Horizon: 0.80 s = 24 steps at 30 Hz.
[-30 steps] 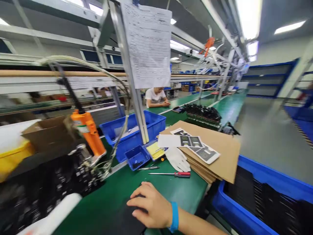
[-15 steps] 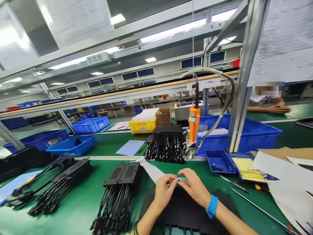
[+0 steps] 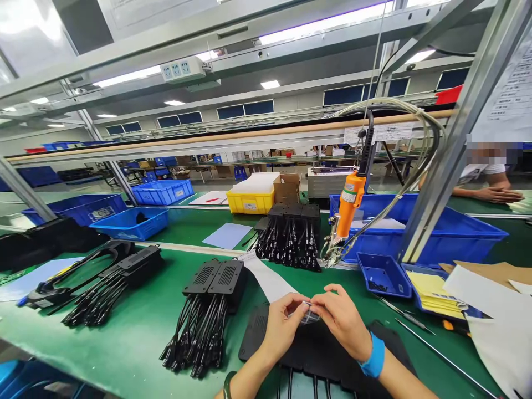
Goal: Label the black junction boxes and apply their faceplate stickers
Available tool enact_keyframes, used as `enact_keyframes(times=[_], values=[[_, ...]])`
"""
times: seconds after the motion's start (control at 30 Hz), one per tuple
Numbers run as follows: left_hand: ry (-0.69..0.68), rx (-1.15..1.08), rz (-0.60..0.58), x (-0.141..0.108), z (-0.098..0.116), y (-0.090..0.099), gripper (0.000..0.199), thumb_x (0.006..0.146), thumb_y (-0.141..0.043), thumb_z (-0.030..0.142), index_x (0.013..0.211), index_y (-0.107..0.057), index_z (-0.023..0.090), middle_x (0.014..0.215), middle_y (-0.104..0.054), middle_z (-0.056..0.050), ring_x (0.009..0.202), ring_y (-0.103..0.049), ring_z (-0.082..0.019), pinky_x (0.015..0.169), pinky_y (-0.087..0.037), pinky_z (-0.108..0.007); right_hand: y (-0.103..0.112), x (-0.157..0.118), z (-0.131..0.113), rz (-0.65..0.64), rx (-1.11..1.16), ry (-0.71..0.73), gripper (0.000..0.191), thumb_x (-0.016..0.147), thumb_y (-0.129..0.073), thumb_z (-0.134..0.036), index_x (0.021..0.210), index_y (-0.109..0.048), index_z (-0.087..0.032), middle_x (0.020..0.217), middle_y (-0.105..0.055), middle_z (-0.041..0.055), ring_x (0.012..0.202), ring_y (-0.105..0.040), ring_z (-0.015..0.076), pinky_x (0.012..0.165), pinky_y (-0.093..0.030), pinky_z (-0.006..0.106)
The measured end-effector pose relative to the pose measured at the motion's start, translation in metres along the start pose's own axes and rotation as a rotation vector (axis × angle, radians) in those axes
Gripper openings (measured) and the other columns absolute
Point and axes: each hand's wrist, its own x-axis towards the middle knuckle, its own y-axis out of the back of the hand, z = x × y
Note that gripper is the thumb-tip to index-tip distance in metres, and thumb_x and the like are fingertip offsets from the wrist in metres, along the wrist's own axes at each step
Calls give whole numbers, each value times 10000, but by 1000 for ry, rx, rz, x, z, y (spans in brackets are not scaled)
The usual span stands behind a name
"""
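So, head view, the only one here: the small pale piece with a grid of light lines [image 3: 310, 317] is up between both hands, above the flat black plastic panels [image 3: 328, 352] on the glossy green tabletop [image 3: 137, 354]. The left hand [image 3: 281, 327] has thumb and fingers pinched together on its near-left edge. The right hand [image 3: 344, 324], the one with the bright blue wristband [image 3: 375, 354], looks closed on the top edge, fingertips almost touching the left ones.

Looks like thin film or label stock to me: next to no weight, floppy, probably quick to crease or curl. I'd take it by opposite edges with light fingertips and keep skin off the middle, in case it's sticky. Can't tell if it is.

The long white paper strip [image 3: 268, 280] lies just beyond the hands, its far end beside the black vented boxes with bundled cables [image 3: 214, 280]. Whether strip and piece are joined, I can't tell; the fingers hide that bit.
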Motion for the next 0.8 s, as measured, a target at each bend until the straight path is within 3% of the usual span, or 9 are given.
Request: enact_keyframes(times=[0.13,0.4,0.6,0.8], values=[[71,-92,13,-10,4,-7,376,764,-751,462,899,-708,115,906,-700,-84,837,-631,-137,791,-484,-209,5,-3,-10,49,-20,-71,180,957,-532,-230,1133,-503,-208,805,-680,-19,726,-611,140,809,-464,355],[99,-147,30,-22,9,-20,387,726,-783,472,840,-732,106,880,-708,-107,825,-633,-159,801,-480,-242,19,-12,-23,52,80,-211,55,926,-567,-234,959,-601,-261,808,-674,-22,797,-601,154,645,-511,247],[123,-244,7,-27,14,-29,410,692,-819,441,892,-708,101,934,-694,-107,893,-626,-160,860,-477,-247,28,-13,-26,74,-86,-79,76,903,-589,-164,955,-606,-216,845,-672,5,762,-606,153,783,-445,348],[230,-428,15,-28,14,-31,539,543,-920,296,969,-653,103,973,-646,-82,863,-592,-124,790,-460,-200,30,-12,-25,44,-308,112,168,881,-556,-68,1007,-623,-156,834,-633,68,713,-541,160,606,-369,303]])
